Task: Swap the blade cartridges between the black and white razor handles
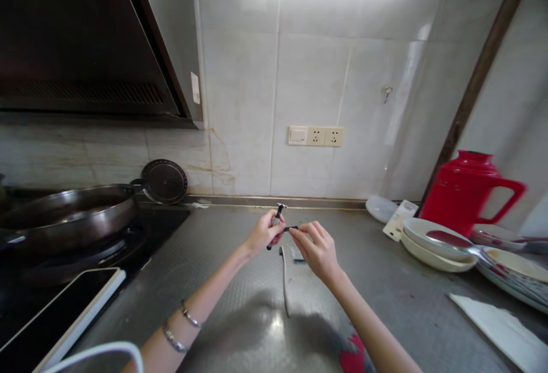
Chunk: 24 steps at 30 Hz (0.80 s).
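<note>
My left hand point(266, 230), with bangles on its wrist, is closed around a razor point(278, 219) with a dark grey handle. The razor stands nearly upright, its narrow head at the top and its handle end showing below my fingers. Close beside it, my right hand point(315, 246) pinches a small thin black piece point(291, 228) whose kind I cannot make out. That piece reaches toward the left fingers; whether it touches the razor is unclear. Below the hands, a white toothbrush point(285, 287) lies on the metal counter point(240, 316), and a small clear packet point(298, 255) lies near the right hand.
A steel pan point(81, 213) sits on the stove at left, with a phone-like device point(60, 316) in front. To the right are a red thermos jug point(462, 196), stacked plates point(436, 247) and a white sheet point(500, 327). Wall sockets point(324, 136) are ahead.
</note>
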Motion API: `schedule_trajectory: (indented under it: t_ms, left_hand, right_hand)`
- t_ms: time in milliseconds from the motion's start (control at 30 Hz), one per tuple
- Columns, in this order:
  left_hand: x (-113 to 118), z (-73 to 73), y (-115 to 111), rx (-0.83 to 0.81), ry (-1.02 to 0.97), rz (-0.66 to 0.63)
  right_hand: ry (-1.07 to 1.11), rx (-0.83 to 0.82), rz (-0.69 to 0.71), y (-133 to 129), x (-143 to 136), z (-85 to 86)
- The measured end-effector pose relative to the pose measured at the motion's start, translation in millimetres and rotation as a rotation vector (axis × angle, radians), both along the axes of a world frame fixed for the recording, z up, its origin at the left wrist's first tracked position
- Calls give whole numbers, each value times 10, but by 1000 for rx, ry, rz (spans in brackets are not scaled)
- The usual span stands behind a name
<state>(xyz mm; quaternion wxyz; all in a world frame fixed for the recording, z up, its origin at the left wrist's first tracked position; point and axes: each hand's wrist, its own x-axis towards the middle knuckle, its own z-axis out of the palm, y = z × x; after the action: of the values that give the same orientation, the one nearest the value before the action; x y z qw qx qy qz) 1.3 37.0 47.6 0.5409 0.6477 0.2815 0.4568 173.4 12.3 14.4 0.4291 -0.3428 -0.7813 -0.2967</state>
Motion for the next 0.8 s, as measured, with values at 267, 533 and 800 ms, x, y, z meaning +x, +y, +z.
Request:
schedule_trajectory:
  t_ms: [267, 533, 800]
  left_hand:
    - [-11, 6, 3, 28, -3, -15]
    - [-53, 79, -17, 26, -32, 13]
    - [-130, 199, -44, 64, -15, 10]
  right_hand:
    - [-4, 1, 18, -19, -6, 49]
    - [193, -229, 171, 63, 7, 240]
    - [409, -991, 559, 236, 137, 617]
